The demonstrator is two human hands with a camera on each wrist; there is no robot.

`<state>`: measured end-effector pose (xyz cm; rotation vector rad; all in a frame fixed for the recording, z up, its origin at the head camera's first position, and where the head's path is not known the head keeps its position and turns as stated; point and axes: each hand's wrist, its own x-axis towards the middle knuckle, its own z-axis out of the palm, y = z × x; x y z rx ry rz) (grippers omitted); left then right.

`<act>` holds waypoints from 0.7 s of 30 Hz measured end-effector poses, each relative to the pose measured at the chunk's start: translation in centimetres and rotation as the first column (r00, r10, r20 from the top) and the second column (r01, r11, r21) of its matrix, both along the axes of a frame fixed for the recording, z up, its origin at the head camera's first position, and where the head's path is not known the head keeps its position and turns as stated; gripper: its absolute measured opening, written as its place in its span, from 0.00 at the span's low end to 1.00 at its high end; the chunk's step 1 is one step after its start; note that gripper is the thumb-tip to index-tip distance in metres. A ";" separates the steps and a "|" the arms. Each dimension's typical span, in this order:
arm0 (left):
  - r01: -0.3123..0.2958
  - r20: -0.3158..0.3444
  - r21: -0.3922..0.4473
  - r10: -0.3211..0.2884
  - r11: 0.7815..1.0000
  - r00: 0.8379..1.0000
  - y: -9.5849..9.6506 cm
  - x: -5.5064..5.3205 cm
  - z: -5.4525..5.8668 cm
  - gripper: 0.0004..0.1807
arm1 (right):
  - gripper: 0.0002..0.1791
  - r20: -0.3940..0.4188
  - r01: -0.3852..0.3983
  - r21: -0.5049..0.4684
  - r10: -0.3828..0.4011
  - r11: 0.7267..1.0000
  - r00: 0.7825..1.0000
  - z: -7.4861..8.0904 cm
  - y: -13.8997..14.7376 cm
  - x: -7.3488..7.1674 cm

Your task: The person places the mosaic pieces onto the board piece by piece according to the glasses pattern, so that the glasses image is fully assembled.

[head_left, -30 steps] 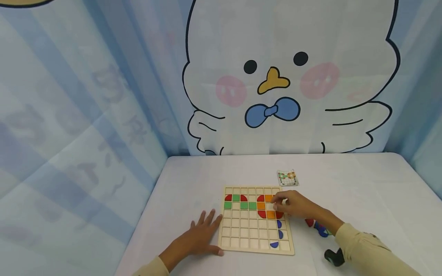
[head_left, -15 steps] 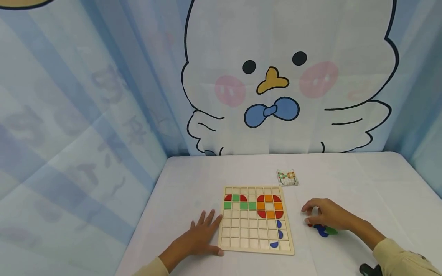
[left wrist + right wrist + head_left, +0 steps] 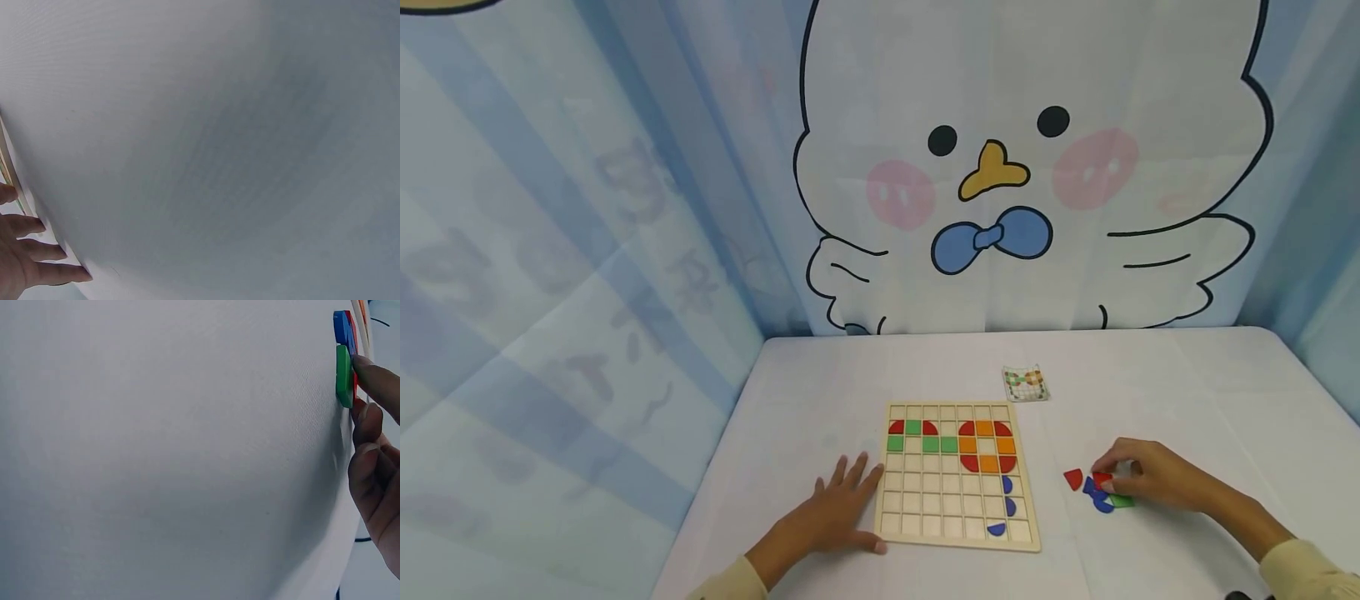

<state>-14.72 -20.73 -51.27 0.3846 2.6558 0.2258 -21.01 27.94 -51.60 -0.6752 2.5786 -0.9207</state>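
A wooden grid board (image 3: 957, 547) lies on the table. Red quarter-round and orange square pieces form a ring (image 3: 985, 427) at its upper right; green squares (image 3: 930, 444) and two red pieces sit at upper left. Several blue half-round pieces (image 3: 1011, 506) lie in its lower right cells. My left hand (image 3: 833, 515) rests with spread fingers against the board's left edge. Right of the board, my right hand (image 3: 1161, 477) pinches a red piece (image 3: 1102, 480) between thumb and forefinger, over a small pile of blue pieces (image 3: 1099, 496) and a green piece (image 3: 343, 376).
Another red piece (image 3: 1073, 479) lies left of the pile. Behind the board is a small pattern card (image 3: 1026, 384). A printed curtain (image 3: 880, 167) hangs along the back and sides of the white table (image 3: 1195, 392).
My right hand has moved from the board's upper right, where a red corner and an orange square now show, rightward to the loose pile and a red piece there. My left hand stays put.
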 end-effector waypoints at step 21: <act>-0.007 0.008 -0.018 0.007 1.000 1.000 0.3 0.0 0.3 0.62 | 0.08 0.121 0.010 -0.074 -0.001 0.997 0.993 0.0 -0.5 0.3</act>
